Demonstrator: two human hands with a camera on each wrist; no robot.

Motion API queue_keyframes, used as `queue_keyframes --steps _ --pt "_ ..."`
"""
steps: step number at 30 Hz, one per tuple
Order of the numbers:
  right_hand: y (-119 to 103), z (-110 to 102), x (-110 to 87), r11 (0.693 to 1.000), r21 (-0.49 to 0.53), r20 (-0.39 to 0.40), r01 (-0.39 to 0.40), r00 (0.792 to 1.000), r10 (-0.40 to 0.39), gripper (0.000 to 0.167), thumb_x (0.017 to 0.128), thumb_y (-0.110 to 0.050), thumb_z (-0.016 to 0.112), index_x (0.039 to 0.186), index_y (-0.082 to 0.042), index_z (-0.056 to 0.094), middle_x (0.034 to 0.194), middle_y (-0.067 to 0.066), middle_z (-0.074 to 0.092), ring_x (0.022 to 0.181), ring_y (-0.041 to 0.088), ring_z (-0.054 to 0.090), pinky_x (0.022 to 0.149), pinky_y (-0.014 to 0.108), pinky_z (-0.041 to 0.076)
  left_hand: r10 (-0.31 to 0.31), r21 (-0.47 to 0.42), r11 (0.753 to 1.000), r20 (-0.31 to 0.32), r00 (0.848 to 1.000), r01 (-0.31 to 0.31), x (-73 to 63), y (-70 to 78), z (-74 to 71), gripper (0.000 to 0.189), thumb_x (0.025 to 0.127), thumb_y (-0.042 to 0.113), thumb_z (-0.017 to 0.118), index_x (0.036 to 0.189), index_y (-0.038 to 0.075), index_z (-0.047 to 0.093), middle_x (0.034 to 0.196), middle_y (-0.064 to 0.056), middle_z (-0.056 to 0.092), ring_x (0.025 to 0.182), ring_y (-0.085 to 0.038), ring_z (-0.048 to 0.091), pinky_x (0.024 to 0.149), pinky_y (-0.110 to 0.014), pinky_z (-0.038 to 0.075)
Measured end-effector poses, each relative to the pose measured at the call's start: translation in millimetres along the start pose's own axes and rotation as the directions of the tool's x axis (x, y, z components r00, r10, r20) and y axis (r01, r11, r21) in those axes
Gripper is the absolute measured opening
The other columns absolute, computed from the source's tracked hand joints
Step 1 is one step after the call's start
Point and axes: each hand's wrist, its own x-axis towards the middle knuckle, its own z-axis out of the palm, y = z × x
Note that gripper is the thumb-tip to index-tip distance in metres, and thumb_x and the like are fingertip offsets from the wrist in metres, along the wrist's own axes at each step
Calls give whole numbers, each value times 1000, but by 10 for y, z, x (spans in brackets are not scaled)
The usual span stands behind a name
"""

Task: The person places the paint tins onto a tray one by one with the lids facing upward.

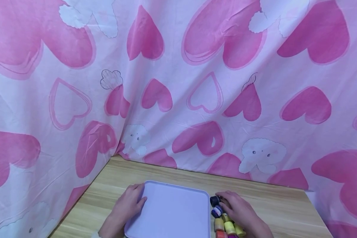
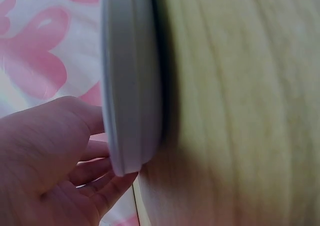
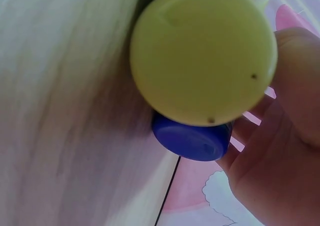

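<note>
A white, shallow rectangular tray (image 1: 172, 211) lies on the wooden table. My left hand (image 1: 128, 204) grips its left edge, thumb over the rim and fingers on the outer side; the left wrist view shows this hand (image 2: 60, 156) at the tray's rim (image 2: 125, 85). Right of the tray my right hand (image 1: 239, 210) holds a small black jar (image 1: 215, 200) between fingers and thumb. Against it sits a blue jar (image 1: 217, 211) with a pale label. The right wrist view has a yellow jar (image 3: 202, 55) covering part of the blue jar (image 3: 192, 138) and the fingertips.
Several small jars crowd along the tray's right side, among them a tan-yellow jar (image 1: 218, 224), a bright yellow jar (image 1: 229, 228) and an orange-red jar (image 1: 221, 234). A pink heart-patterned curtain (image 1: 178, 132) hangs behind and left of the wooden table (image 1: 273, 201).
</note>
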Motion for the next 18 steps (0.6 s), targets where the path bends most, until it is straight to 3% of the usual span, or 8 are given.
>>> queue_keyframes --steps 7,12,18 --pt "14 15 4 1000 18 -17 19 1000 -19 32 103 -21 75 134 -28 73 131 -4 73 123 21 66 109 63 56 -29 -76 997 19 999 31 49 -32 0 46 83 -8 80 129 -7 72 107 -19 73 98 -32 73 86 -47 66" --pt "25 39 31 999 15 -37 40 999 -39 28 102 -22 76 129 -25 71 122 -4 73 112 16 68 103 55 61 -77 -95 992 54 996 82 65 -54 12 45 85 -9 78 130 -6 72 106 -16 71 96 -27 73 85 -43 67" --pt "4 49 72 997 66 -36 27 999 -24 23 105 -29 72 126 -19 69 112 -4 73 102 13 68 93 47 64 -68 -98 993 28 997 71 66 -60 18 45 84 -10 78 128 -6 73 106 -15 71 95 -26 72 85 -44 66"
